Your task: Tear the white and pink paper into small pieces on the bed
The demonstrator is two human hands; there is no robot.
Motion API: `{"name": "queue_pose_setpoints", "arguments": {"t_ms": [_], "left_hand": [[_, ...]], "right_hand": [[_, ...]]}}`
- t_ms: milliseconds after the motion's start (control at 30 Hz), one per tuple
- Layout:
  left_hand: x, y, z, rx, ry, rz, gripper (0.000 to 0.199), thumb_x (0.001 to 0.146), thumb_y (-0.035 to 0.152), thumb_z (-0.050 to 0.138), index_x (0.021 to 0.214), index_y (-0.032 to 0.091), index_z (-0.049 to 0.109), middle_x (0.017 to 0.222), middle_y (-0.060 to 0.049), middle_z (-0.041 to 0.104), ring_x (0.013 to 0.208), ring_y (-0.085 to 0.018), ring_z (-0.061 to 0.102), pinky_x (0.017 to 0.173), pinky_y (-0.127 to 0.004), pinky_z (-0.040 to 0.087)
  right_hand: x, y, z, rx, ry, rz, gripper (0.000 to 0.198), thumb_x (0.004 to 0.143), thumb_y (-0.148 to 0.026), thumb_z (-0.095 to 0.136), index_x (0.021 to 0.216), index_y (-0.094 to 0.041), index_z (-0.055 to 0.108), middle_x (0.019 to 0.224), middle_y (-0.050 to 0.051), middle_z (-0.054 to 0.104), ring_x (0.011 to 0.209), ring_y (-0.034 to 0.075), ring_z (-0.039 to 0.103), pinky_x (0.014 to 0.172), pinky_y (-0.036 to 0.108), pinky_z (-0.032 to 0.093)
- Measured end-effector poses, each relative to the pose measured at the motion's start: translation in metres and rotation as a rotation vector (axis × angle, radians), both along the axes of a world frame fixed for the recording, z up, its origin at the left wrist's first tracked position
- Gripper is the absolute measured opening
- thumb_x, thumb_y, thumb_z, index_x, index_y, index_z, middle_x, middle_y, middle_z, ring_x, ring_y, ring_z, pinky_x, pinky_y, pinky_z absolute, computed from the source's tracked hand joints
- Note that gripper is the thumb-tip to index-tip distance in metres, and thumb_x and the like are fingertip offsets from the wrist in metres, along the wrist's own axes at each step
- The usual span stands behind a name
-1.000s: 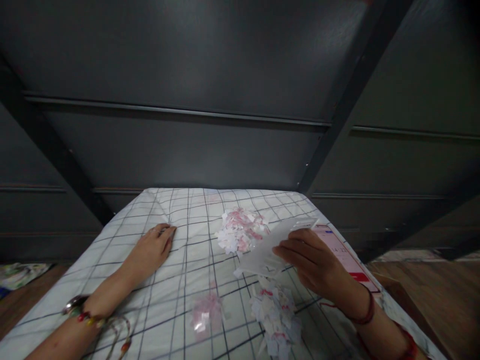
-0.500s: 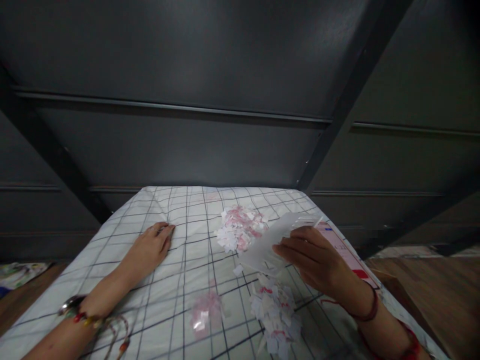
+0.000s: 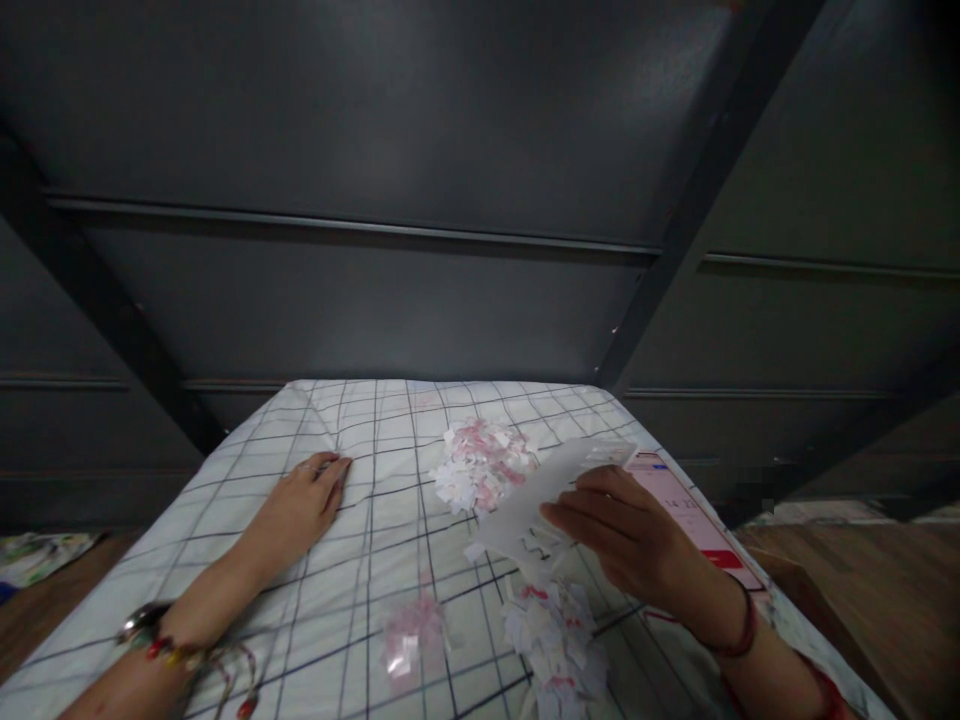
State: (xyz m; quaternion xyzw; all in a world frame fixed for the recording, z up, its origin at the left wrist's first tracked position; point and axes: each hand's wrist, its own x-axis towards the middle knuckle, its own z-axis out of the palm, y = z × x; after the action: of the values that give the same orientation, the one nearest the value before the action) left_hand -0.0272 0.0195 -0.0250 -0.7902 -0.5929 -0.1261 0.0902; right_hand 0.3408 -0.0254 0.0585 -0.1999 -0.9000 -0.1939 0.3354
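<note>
Over our checked cloth [image 3: 397, 530], our right hand [image 3: 630, 535] pinches while our left hand [image 3: 304, 500] rests, fingers together. The pinched translucent sheet [image 3: 521, 520] slants leftward from our right fingertips, between far heap [image 3: 476, 462] and near heap [image 3: 555, 640] of paper scraps.

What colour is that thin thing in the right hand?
The thin plastic piece in the right hand is cloudy white, best seen in the head view.

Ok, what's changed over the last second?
The right hand and the translucent plastic it holds have dipped slightly toward the person; its lower edge covers more of the near paper pile. Nothing was let go. The left hand, far paper pile and pink packet stayed put.
</note>
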Motion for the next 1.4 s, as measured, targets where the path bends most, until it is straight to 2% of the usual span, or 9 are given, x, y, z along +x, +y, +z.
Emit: {"name": "queue_pose_setpoints", "arguments": {"t_ms": [200,367,500,700,833,967,1267,1400], "left_hand": [[0.0,-0.001,0.0,0.01,-0.012,-0.013,0.042,0.084,0.028,0.03,0.111,0.008,0.056,0.111,-0.018,0.056,0.096,-0.026,0.057,0.089,-0.039,0.045],[0.0,0.0,0.0,0.02,-0.028,-0.02,0.041,0.084,0.028,0.03,0.109,0.009,0.056,0.109,-0.018,0.057,0.094,-0.026,0.058,0.087,-0.04,0.046],[0.001,0.0,0.001,0.022,-0.035,-0.02,0.041,0.084,0.029,0.031,0.108,0.01,0.057,0.109,-0.017,0.057,0.095,-0.026,0.057,0.088,-0.04,0.046],[0.003,-0.001,0.002,0.016,-0.03,-0.017,0.043,0.084,0.029,0.03,0.109,0.007,0.057,0.11,-0.018,0.056,0.096,-0.027,0.057,0.088,-0.04,0.046],[0.002,0.001,-0.002,0.023,-0.02,-0.02,0.045,0.084,0.028,0.028,0.11,0.005,0.057,0.11,-0.02,0.056,0.096,-0.028,0.057,0.088,-0.041,0.045],[0.0,0.002,-0.005,0.052,-0.033,-0.021,0.042,0.084,0.028,0.03,0.108,0.008,0.057,0.109,-0.018,0.057,0.096,-0.027,0.057,0.088,-0.041,0.045],[0.001,0.0,0.0,0.007,-0.008,-0.01,0.044,0.084,0.028,0.029,0.111,0.006,0.056,0.111,-0.019,0.056,0.097,-0.027,0.057,0.089,-0.039,0.045],[0.001,-0.001,0.001,0.016,-0.022,-0.007,0.042,0.084,0.028,0.03,0.11,0.009,0.057,0.111,-0.017,0.056,0.098,-0.026,0.057,0.089,-0.039,0.045]], "right_hand": [[-0.003,0.0,0.001,0.006,-0.022,0.008,0.026,0.088,-0.004,0.035,0.087,-0.012,0.06,0.075,0.006,0.064,0.075,0.016,0.051,0.065,0.03,0.046],[-0.004,0.001,-0.003,0.069,-0.031,-0.034,0.025,0.089,-0.005,0.036,0.092,-0.011,0.06,0.078,0.006,0.065,0.077,0.017,0.051,0.068,0.031,0.046],[0.001,0.0,0.0,0.006,0.002,-0.003,0.026,0.087,-0.003,0.036,0.097,-0.012,0.058,0.081,0.007,0.065,0.078,0.017,0.05,0.067,0.031,0.046],[0.002,0.001,-0.002,-0.056,-0.042,0.033,0.025,0.086,-0.002,0.036,0.091,-0.013,0.059,0.077,0.006,0.064,0.076,0.016,0.05,0.066,0.031,0.045],[-0.002,0.001,-0.005,-0.035,-0.041,0.015,0.024,0.089,-0.006,0.037,0.092,-0.013,0.06,0.079,0.006,0.065,0.077,0.016,0.05,0.066,0.03,0.045],[-0.004,-0.001,-0.003,-0.009,-0.034,0.013,0.024,0.091,-0.009,0.036,0.094,-0.012,0.06,0.079,0.005,0.065,0.077,0.016,0.051,0.066,0.029,0.045],[-0.007,-0.005,-0.001,-0.039,-0.044,0.073,0.022,0.091,-0.01,0.038,0.092,-0.011,0.06,0.079,0.005,0.065,0.075,0.015,0.051,0.067,0.029,0.044],[-0.007,-0.006,-0.002,-0.037,-0.029,0.075,0.021,0.091,-0.01,0.04,0.094,-0.013,0.06,0.08,0.005,0.065,0.076,0.015,0.051,0.066,0.029,0.045]]}}
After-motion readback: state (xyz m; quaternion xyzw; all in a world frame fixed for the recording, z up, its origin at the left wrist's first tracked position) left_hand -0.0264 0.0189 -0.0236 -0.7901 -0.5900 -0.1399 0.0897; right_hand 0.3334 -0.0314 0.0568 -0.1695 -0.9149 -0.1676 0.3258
